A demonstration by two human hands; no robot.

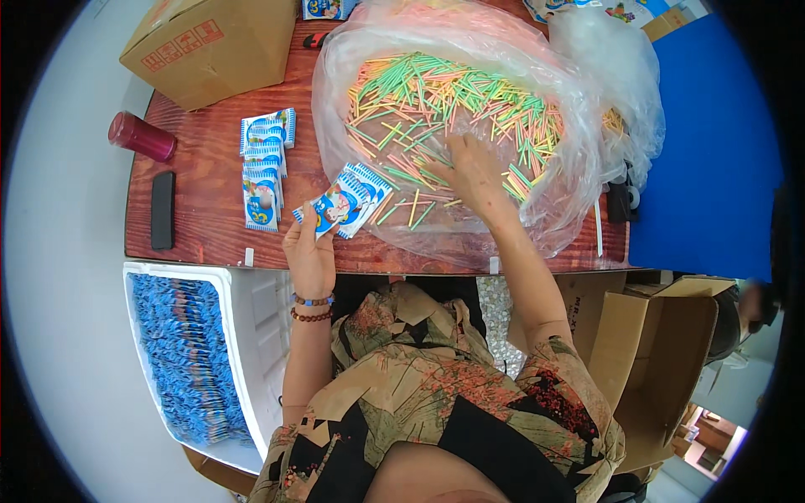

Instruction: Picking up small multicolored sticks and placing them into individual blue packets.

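Note:
My left hand (311, 260) is closed around a small fan of blue-and-white packets (342, 204), pinching them at their lower end near the table's front edge. My right hand (476, 172) reaches into a large clear plastic bag (486, 239) spread open on the table. Its fingers are apart, with the tips down among thin sticks (419, 80) in green, pink and yellow. Whether a stick touches its fingertips is hard to make out. Left of my left hand, an overlapping row of similar packets (262, 189) lies on the wood.
The reddish wooden table (210, 243) also bears a cardboard box (210, 50), a dark red cylinder (142, 137) and a black oblong object (163, 210). A white foam box (251, 335) full of blue packets stands below left. An open cardboard carton (654, 360) is below right.

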